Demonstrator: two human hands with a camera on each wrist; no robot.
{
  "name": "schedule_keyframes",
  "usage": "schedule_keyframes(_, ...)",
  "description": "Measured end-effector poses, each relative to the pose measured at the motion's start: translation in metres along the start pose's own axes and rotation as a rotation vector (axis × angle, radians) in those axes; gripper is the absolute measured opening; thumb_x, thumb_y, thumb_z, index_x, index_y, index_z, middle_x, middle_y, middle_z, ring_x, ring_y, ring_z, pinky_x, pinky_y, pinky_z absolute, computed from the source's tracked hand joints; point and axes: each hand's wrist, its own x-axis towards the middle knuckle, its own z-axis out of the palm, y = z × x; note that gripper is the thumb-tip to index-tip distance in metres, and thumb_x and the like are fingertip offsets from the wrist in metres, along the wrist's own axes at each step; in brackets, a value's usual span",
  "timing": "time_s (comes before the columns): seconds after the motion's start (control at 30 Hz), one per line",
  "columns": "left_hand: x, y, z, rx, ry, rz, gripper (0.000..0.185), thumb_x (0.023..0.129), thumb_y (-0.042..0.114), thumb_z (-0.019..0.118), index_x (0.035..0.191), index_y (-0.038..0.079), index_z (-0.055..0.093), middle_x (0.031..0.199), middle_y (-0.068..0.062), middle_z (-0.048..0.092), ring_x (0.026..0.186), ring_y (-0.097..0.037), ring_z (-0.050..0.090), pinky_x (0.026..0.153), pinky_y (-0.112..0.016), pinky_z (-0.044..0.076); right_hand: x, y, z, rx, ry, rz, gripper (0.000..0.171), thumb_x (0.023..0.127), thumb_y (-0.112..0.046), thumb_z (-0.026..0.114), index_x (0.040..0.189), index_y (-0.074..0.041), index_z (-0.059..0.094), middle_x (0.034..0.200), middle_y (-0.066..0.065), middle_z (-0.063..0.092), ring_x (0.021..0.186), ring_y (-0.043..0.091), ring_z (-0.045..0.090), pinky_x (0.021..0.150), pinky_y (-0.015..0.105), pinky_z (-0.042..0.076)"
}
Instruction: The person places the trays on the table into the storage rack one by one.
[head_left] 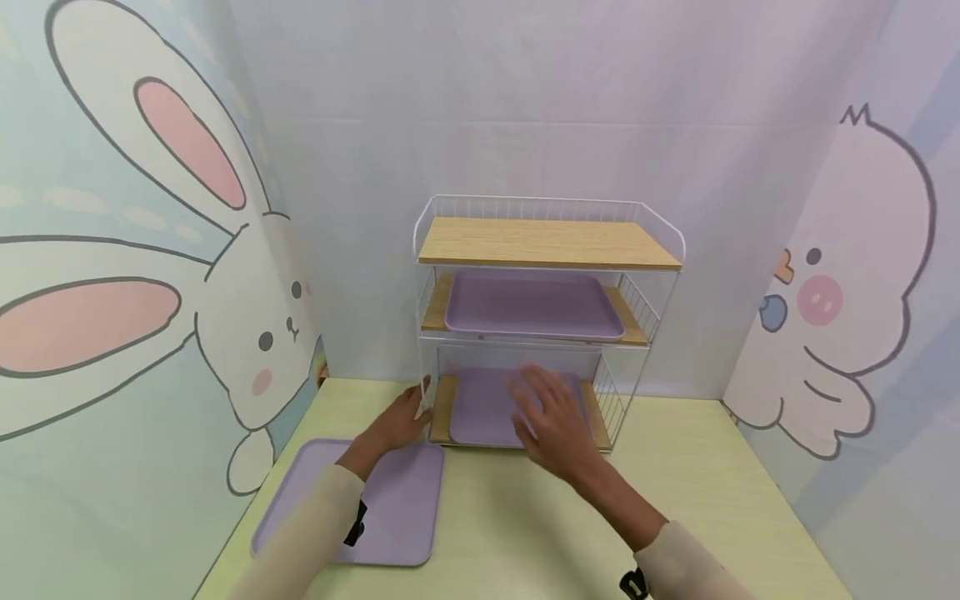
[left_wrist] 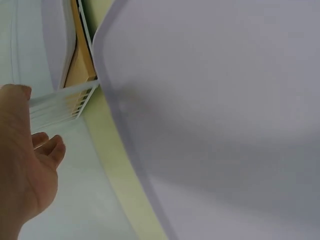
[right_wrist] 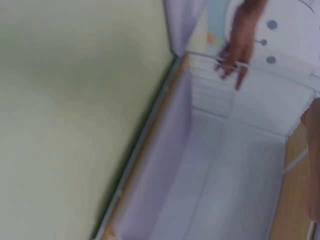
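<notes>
Three-tier wire rack (head_left: pixel 547 250) as landmark. Lavender trays sit on its middle (head_left: pixel 534 305) and bottom (head_left: pixel 483 408) shelves; a third tray (head_left: pixel 390 504) lies on the desk (head_left: pixel 712 483), front-left, not yet shelved. Left hand (head_left: pixel 401 421) touches the rack's left post, grip loose. Right hand (head_left: pixel 551 412) hovers open over the bottom tray.

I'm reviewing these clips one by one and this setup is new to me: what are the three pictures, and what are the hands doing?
There is no machine: a person wears three cameras. The wide picture comes from the head; the other two come from the wrists.

On the pale green table stands a white wire rack with wooden shelves. One purple tray sits on the middle shelf, another purple tray on the bottom shelf, and a third tray lies on the table.

The left hand touches the rack's front left post. The right hand, fingers spread, hovers over the bottom tray; whether it touches is unclear. Neither hand grips anything.
</notes>
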Motion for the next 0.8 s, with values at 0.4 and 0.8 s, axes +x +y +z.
schedule_keyframes(0.4, 0.002, -0.012, -0.039, 0.309, -0.15, 0.271, 0.061, 0.125, 0.037, 0.033, 0.177, 0.006, 0.033, 0.184, -0.022, 0.033, 0.17, -0.047, 0.035, 0.138, -0.065, 0.031, -0.067, -0.073, 0.044, 0.324, -0.617, -0.232, 0.049, 0.116, -0.03, 0.065, 0.162, -0.016, 0.062, 0.163, 0.007, 0.066, 0.15, 0.027, 0.065, 0.119, 0.044, 0.058)
schedule_keyframes(0.8, 0.003, -0.019, -0.04, 0.37, -0.154, 0.304, 0.06, 0.125, 0.035, 0.033, 0.177, 0.006, 0.034, 0.184, -0.019, 0.035, 0.171, -0.04, 0.036, 0.14, -0.06, 0.029, -0.064, -0.108, 0.085, 0.331, -0.81, -0.154, 0.048, 0.122, -0.043, 0.044, 0.169, -0.035, 0.054, 0.177, -0.006, 0.051, 0.166, 0.029, 0.048, 0.128, 0.05, 0.05)
